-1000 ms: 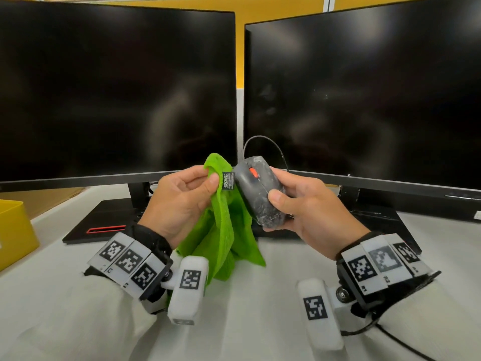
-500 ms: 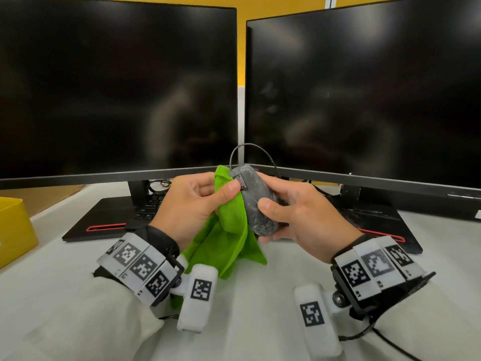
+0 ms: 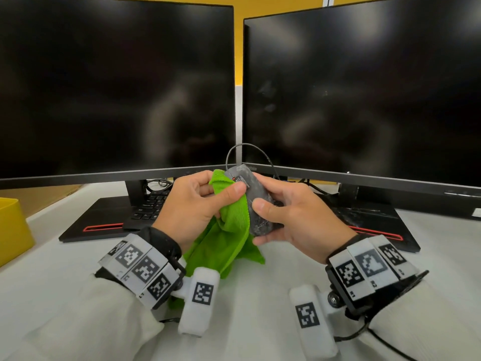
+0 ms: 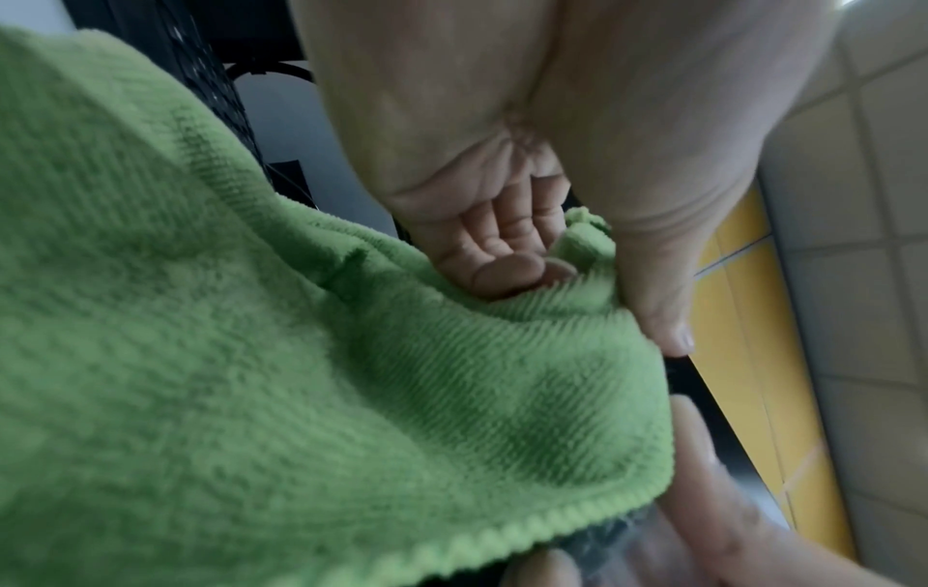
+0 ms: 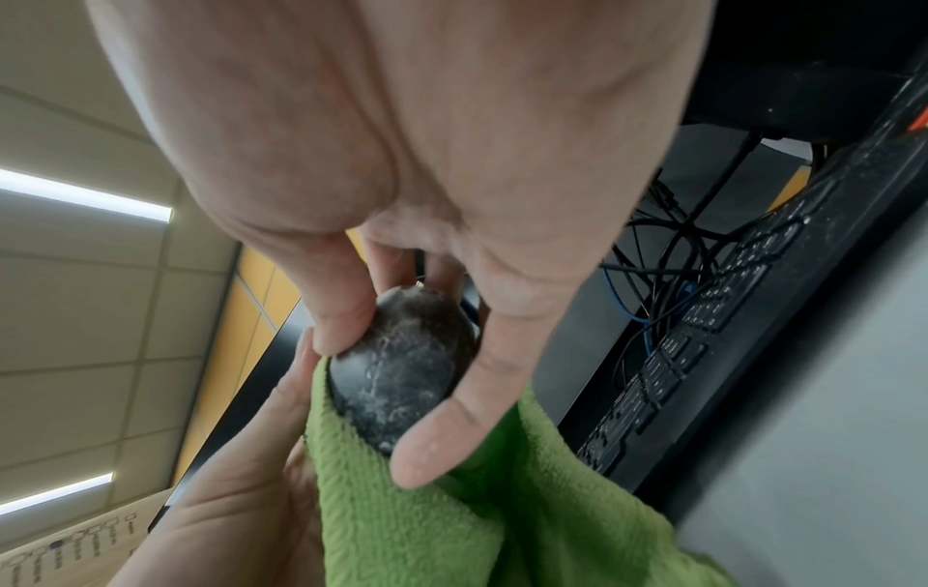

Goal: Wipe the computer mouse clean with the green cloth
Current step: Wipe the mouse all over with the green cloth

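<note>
A dark grey wired mouse (image 3: 256, 201) smeared with white dust is held up above the desk, nose pointing away. My right hand (image 3: 294, 214) grips it, thumb on its near side and fingers curled round the far side; the right wrist view shows the dusty mouse (image 5: 401, 365) pinched between thumb and fingers. My left hand (image 3: 197, 204) holds the green cloth (image 3: 229, 230) bunched between thumb and fingers and presses it against the mouse's left side. In the left wrist view the green cloth (image 4: 301, 377) fills most of the picture and hides the mouse.
Two dark monitors (image 3: 117, 87) stand side by side behind the hands, on black bases (image 3: 99, 225). A black keyboard (image 3: 151, 207) lies under the left one. The mouse cable (image 3: 247, 149) loops up behind. A yellow box (image 3: 13, 227) sits at the far left on the white desk (image 3: 247, 308).
The mouse has turned so its buttons face away and has sunk lower. My left hand has brought the cloth up against the mouse's side, where a second ago it hung beside it.
</note>
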The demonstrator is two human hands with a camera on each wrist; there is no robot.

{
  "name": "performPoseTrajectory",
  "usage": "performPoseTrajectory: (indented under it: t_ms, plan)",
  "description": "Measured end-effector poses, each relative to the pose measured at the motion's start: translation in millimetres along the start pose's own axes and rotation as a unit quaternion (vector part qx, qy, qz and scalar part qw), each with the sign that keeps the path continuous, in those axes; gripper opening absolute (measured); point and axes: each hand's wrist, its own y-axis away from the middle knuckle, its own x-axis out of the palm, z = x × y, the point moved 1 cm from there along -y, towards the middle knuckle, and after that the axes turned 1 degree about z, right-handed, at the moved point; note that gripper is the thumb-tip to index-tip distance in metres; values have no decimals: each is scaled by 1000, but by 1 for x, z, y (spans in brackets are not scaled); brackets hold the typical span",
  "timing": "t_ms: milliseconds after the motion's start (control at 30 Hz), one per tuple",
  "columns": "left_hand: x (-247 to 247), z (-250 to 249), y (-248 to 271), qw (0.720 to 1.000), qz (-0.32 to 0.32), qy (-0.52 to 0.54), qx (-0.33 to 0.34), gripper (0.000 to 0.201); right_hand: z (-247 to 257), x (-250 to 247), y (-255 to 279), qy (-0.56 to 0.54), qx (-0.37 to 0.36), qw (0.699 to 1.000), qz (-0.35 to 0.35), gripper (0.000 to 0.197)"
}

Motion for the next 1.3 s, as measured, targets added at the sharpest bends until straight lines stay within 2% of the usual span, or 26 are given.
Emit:
performPoseTrajectory:
  t_ms: [133,300,467,567,733,833,900,967,1200,1300]
  plan:
    - [-8,1,-1,999,21,26,6,48,0,-3,0,2,6,1000,-13,49]
    - [-4,2,0,1000,22,-3,-4,67,2,-2,1,22,-5,1000,-3,51]
    - [1,1,0,999,-20,-24,10,50,1,1,1,38,-11,999,11,50]
    - [-1,-1,0,999,-23,-20,23,54,0,0,1,22,-6,1000,4,47]
    - [-4,0,-1,1000,6,9,12,39,1,-6,0,1,9,1000,-15,48]
    - [-5,1,-1,999,33,41,-8,45,3,-10,0,-26,8,999,-23,46]
    - [-5,-2,0,995,61,75,-20,34,4,-12,0,-33,7,999,-30,45]
    - [-6,-2,0,992,79,98,-26,38,3,-12,-1,-38,7,999,-36,45]
    - [2,2,2,999,11,32,-17,58,3,-4,0,-24,2,1000,-12,46]
    - [1,0,2,1000,3,-13,-16,52,0,2,0,0,0,1000,-2,49]
